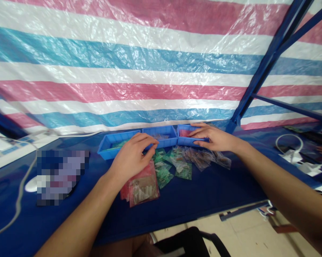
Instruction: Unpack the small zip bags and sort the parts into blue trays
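My left hand (133,154) is closed, its thumb and fingertips brought together at the front of the middle blue bin (161,144). Whatever may be between those fingertips is too small or hidden to make out. Over the right blue bin (181,140), my right hand (210,137) has its fingers spread, some reaching in by red packets (185,133) and the thumb near the front wall. Red-edged clear bags (144,189) lie stacked below my left wrist. To their right are green-tinted bags (163,171) and clear bags (200,157) with small slim parts inside.
The left blue bin (104,151) holds greenish packets. A white mouse (31,184) and a pixelated patch (61,178) are on the blue table (193,200) at left, with a white cable (18,203). White adapters (292,157) lie right. A striped sheet (123,53) hangs behind.
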A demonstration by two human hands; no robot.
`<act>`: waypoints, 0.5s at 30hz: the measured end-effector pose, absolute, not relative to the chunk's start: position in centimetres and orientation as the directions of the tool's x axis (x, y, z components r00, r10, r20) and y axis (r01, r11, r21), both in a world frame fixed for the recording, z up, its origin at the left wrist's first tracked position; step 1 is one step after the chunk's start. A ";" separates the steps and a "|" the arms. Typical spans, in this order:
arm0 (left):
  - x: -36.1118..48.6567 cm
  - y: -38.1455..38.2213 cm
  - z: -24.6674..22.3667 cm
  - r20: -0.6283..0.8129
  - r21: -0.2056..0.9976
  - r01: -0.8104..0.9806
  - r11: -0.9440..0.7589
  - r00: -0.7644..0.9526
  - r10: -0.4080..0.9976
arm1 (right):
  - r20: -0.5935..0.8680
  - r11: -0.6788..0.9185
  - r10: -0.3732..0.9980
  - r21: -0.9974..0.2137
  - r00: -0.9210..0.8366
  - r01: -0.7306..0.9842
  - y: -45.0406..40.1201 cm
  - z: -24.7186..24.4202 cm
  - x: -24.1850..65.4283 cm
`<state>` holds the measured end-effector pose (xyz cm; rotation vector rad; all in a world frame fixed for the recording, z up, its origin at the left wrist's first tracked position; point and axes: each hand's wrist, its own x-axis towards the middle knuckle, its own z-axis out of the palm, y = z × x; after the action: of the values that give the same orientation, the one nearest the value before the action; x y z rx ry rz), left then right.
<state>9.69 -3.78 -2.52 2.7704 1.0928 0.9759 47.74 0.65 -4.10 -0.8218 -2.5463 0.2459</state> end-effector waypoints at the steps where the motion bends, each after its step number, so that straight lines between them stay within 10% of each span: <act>1: 9.7 -3.8 -2.5 0.548 0.225 0.616 -0.755 0.561 0.620 | 0.373 0.808 0.589 -0.294 -0.717 0.511 0.7 -4.2 47.7; 15: 9.3 -3.3 -2.9 0.552 0.208 0.679 -0.704 0.512 0.658 | 0.472 0.751 0.649 -0.275 -0.596 0.600 -0.9 -1.8 47.7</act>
<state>9.27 -3.27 -2.89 2.7619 1.2218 0.9845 47.69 -0.90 -1.80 -0.9379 -2.3908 0.1166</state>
